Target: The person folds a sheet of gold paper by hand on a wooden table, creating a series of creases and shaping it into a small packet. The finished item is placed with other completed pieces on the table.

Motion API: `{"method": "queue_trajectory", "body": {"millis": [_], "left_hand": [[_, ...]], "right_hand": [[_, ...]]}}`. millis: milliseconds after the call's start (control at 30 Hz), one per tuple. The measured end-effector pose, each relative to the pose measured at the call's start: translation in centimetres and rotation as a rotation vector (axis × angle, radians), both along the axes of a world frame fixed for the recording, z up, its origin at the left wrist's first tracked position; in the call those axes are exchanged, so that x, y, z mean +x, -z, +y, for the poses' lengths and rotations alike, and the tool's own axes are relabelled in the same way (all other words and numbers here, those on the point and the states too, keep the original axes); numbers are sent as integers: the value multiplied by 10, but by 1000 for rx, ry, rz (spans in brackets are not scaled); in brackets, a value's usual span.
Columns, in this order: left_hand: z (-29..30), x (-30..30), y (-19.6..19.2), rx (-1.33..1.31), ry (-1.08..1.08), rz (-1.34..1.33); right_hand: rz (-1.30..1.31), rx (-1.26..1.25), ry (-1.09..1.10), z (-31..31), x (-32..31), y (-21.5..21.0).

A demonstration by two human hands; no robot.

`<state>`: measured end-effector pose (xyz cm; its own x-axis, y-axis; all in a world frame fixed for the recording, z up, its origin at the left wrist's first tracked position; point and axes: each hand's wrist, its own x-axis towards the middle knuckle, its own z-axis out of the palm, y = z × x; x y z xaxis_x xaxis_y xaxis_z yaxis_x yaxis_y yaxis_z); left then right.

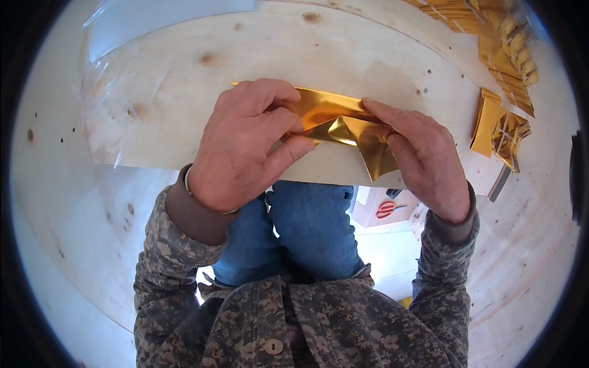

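A shiny gold foil sheet lies between my two hands near the table's front edge, partly folded, with one creased corner hanging toward me. My left hand grips its left part, fingers curled and thumb pressed close to the fold. At the right end, my right hand pinches the foil between thumb and forefinger. The parts of the sheet beneath my fingers are hidden.
The pale wooden table has knots. Clear plastic film and a light blue-white sheet lie at left. Folded gold foil pieces are heaped at right. Red-handled scissors rest in a box below the edge.
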<state>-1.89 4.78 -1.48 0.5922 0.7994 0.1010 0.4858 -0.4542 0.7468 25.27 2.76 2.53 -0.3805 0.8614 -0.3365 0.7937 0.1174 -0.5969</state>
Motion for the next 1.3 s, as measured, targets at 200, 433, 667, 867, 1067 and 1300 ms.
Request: {"method": "queue_trajectory", "body": {"millis": [200,433,667,867,1067,1300], "left_hand": [[0,11,-1,16,-80,87],[0,20,6,156,-137,90],[2,21,6,176,-129,131],[2,20,-1,156,-87,210],[4,18,-7,161,-4,252],[2,17,-2,222,30,323]], "right_hand": [[-74,169,197,-11,-12,6],[-136,603,234,-25,-21,32],[-6,704,184,-35,-19,42],[-46,626,242,-43,-28,44],[-32,648,272,-46,-30,53],[-71,644,288,-49,-36,54]]}}
